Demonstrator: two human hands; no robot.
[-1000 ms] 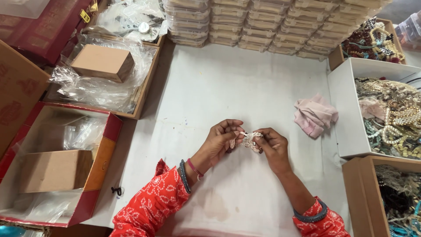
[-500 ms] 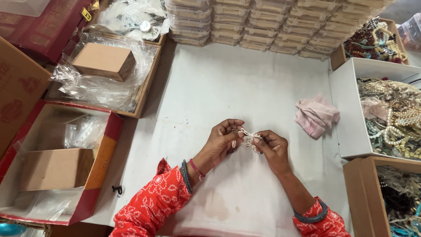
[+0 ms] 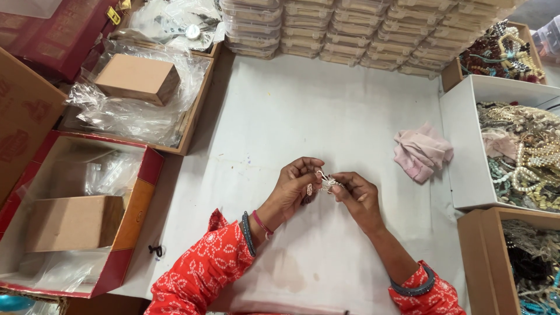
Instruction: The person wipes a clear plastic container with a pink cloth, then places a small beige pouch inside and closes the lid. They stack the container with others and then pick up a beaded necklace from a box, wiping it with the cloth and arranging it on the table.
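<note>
Little differs from the frame half a second ago: the left hand (image 3: 296, 185) and right hand (image 3: 357, 195) stay close together above the middle of the white surface (image 3: 326, 105), both pinched on the same small silvery jewellery piece (image 3: 325, 183). The fingertips have shifted only slightly around the piece; the pink cloth (image 3: 421, 150) and the boxes lie where they were.

The left hand's thumb and fingers are closed on the left end of the jewellery piece, the right hand's on its right end, so the piece bridges the two hands just above the surface.

The surface is a pale sheet with faint stains. Taking the pink cloth as landmark: the hands are to its lower left, well apart from it; a white box of bead necklaces (image 3: 513, 146) sits just to its right; rows of stacked clear plastic cases (image 3: 361, 29) run across the far edge above it; a red-lined open box holding a plain cardboard box (image 3: 73, 221) lies far to its left, with a tray of crumpled plastic bags (image 3: 140, 111) beyond that.
</note>
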